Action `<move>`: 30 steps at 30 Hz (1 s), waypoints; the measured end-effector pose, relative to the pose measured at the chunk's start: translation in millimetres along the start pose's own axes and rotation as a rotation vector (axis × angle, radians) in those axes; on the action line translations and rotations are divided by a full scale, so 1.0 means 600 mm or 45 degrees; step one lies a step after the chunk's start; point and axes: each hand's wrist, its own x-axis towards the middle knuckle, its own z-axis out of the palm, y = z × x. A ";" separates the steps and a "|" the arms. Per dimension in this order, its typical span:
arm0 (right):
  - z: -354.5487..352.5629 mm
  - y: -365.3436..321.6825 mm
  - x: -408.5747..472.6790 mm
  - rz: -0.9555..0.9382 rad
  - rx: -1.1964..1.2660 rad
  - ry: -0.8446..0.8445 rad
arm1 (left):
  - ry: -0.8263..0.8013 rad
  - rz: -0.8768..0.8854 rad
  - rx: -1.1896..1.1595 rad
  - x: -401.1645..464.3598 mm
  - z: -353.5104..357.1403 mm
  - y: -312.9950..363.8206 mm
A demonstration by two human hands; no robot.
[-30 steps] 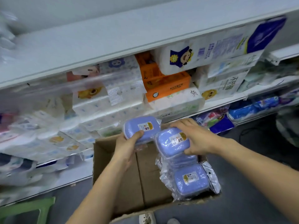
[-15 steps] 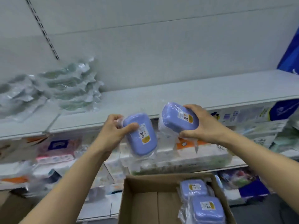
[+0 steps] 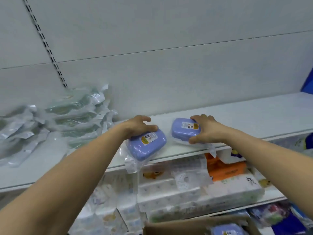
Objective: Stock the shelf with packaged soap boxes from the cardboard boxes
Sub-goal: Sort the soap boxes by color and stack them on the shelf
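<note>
Shelving of pale grey metal (image 3: 254, 114) runs under both hands, bare to the right of them. Left of the left hand (image 3: 138, 125) sits a heap of clear-wrapped greenish packets (image 3: 79, 116). Below the wrists, a brown cardboard box (image 3: 177, 225) holds another blue soap box (image 3: 226, 230). The left hand presses its fingers over a wrapped blue plastic soap box (image 3: 146, 146) overhanging the shelf lip, probably to slide it back. The right hand (image 3: 205, 129) clasps a second wrapped blue soap box (image 3: 183, 130), flat and label-up, likely for display.
</note>
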 end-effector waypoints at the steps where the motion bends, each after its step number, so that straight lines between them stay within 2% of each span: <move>1: 0.003 0.000 0.008 0.026 -0.005 -0.027 | 0.027 0.029 0.132 0.006 -0.005 -0.003; 3: 0.009 0.004 0.022 0.052 -0.054 -0.079 | 0.130 0.085 0.324 0.004 -0.013 -0.016; 5: 0.010 0.009 0.028 0.057 -0.106 -0.106 | 0.215 0.118 0.317 -0.022 -0.007 -0.032; 6: 0.010 0.009 0.029 0.053 -0.113 -0.104 | 0.259 0.132 0.406 -0.042 0.001 -0.040; 8: 0.009 0.007 0.030 0.015 -0.172 -0.059 | 0.301 0.185 0.785 -0.077 0.025 -0.057; 10: 0.007 0.001 0.038 -0.033 -0.318 0.014 | 0.318 0.237 0.954 -0.084 0.033 -0.069; 14: 0.009 -0.006 0.071 -0.091 -0.400 0.101 | 0.348 0.367 0.939 -0.022 0.009 -0.072; 18: 0.022 0.002 0.116 -0.116 -0.378 0.187 | 0.319 0.462 0.754 0.074 0.002 -0.070; 23: 0.037 0.003 0.181 -0.098 -0.376 0.259 | 0.284 0.429 0.622 0.172 -0.015 -0.066; 30: 0.050 -0.005 0.253 -0.159 -0.356 0.239 | 0.340 0.423 0.623 0.224 -0.017 -0.076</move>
